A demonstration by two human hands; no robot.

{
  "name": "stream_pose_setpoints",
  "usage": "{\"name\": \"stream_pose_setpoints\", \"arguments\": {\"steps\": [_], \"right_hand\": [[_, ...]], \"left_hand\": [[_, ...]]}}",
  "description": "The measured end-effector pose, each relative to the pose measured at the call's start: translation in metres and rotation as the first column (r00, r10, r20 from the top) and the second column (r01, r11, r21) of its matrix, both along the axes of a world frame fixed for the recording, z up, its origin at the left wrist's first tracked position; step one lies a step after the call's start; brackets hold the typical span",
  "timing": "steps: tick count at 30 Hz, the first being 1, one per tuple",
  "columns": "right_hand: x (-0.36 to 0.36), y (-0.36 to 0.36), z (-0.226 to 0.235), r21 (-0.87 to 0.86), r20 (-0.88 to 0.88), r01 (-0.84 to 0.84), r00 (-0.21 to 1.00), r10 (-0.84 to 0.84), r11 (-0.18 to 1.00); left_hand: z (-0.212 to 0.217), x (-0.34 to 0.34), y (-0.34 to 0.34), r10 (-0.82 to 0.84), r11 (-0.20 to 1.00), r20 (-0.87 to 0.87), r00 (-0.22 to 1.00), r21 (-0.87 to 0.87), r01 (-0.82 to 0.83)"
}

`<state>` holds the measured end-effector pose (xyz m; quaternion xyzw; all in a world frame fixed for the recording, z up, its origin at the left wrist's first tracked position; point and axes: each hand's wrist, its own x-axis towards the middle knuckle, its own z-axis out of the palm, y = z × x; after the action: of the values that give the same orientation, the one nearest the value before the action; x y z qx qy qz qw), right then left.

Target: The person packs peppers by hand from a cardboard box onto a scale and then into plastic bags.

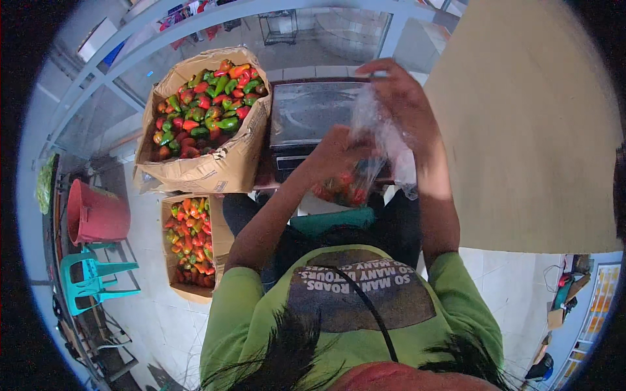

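A clear plastic bag [372, 117] with red peppers [342, 188] in its bottom hangs in front of me, over the near edge of the scale. My left hand [342, 153] is closed around the bag just above the peppers. Higher up, my right hand [398, 94] is raised with bent fingers at the bag's loose upper end; motion blurs it somewhat. A flat-topped weighing scale [310, 117] with a dark display stands behind the bag. To its left, a large open cardboard box [228, 163] is full of red and green peppers [208, 107].
A second cardboard box [222, 228] of peppers sits on the floor at lower left. Farther left are a red bin [98, 212] and a turquoise plastic chair [98, 280]. A tan panel [528, 130] fills the right side. Glass in a pale frame [124, 98] lies beyond.
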<state>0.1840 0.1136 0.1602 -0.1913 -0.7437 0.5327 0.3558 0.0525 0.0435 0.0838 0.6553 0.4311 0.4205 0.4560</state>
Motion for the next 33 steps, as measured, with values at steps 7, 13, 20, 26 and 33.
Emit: {"name": "stream_pose_setpoints", "arguments": {"steps": [7, 13, 20, 26, 33], "right_hand": [[0.056, -0.012, -0.106, 0.195, 0.461, -0.008, 0.884, -0.084, 0.981], [0.019, -0.018, -0.139, -0.171, 0.427, 0.046, 0.904, 0.032, 0.984], [0.002, -0.046, -0.082, -0.366, 0.234, -0.057, 0.96, 0.152, 0.929], [-0.002, -0.049, -0.086, 0.466, 0.28, 0.147, 0.911, -0.303, 0.872], [0.007, -0.021, -0.083, 0.878, 0.304, -0.15, 0.908, -0.288, 0.454]], "left_hand": [[0.019, -0.007, 0.003, 0.079, 0.944, -0.207, 0.975, 0.329, -0.006], [0.017, -0.003, 0.008, 0.242, 0.868, -0.266, 0.933, 0.49, -0.086], [0.025, -0.021, -0.005, 0.178, 0.918, 0.705, 0.686, 0.132, -0.374], [-0.047, -0.037, -0.015, -0.097, 0.991, 0.225, 0.97, -0.068, 0.114], [-0.051, -0.008, -0.016, -0.234, 0.909, 0.4, 0.886, -0.233, 0.345]]}}
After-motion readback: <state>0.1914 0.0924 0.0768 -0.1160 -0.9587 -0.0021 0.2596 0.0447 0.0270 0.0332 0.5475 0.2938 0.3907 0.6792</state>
